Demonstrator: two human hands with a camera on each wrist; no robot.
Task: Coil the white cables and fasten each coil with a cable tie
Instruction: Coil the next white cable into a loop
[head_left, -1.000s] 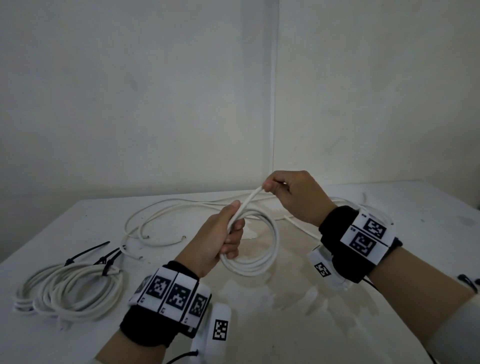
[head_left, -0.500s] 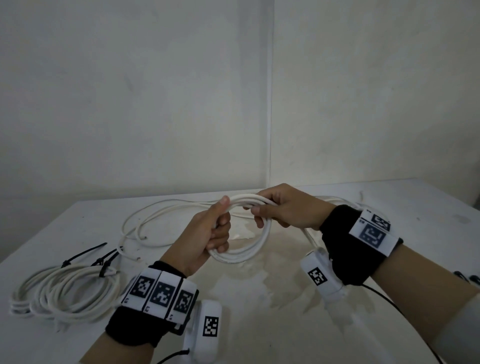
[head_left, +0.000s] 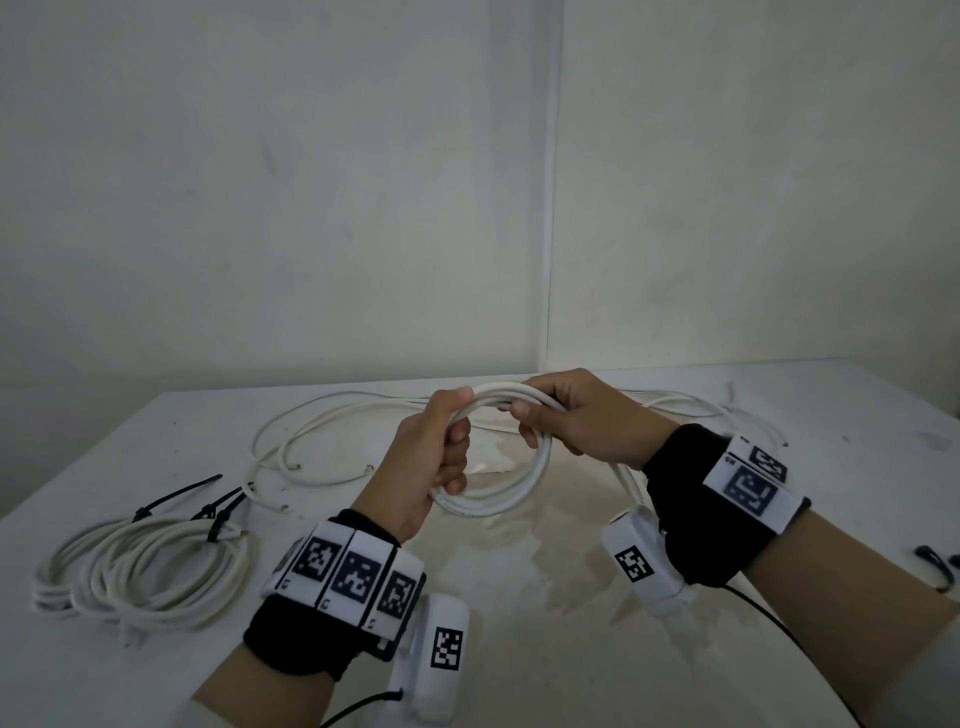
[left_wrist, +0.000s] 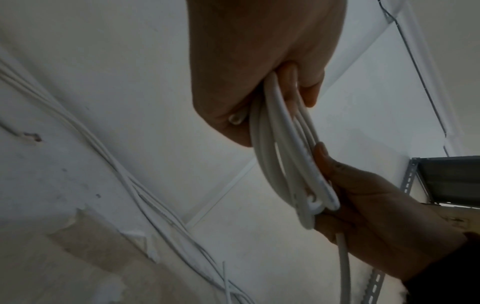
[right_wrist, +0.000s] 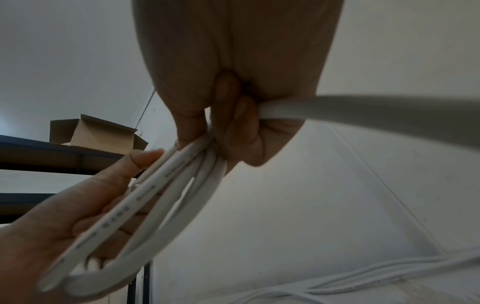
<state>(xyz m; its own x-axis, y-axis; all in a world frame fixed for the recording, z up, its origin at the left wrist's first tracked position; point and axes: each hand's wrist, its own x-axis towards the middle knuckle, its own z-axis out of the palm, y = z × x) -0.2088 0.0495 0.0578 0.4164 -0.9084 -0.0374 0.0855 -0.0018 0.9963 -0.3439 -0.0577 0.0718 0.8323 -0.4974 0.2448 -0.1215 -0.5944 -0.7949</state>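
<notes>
A small coil of white cable (head_left: 524, 483) hangs above the table between both hands. My left hand (head_left: 431, 457) grips the coil's left side, fingers curled round its loops (left_wrist: 280, 144). On the coil's upper right my right hand (head_left: 576, 415) grips the loops (right_wrist: 187, 174), and the cable's free run (right_wrist: 389, 115) passes out from that hand to the right. Loose white cables (head_left: 332, 426) lie on the table behind. At the far left lie finished coils (head_left: 150, 571) fastened with black cable ties (head_left: 223, 512).
The white table (head_left: 597, 649) stands in a corner between two white walls. Another dark item (head_left: 935, 564) lies near the right edge. More loose cable (head_left: 701, 410) runs behind my right wrist. A shelf with a cardboard box (right_wrist: 96, 131) shows in the right wrist view.
My right hand has brought the cable strand down onto the coil and now grips the loops next to my left hand. Both hands have risen a little.
</notes>
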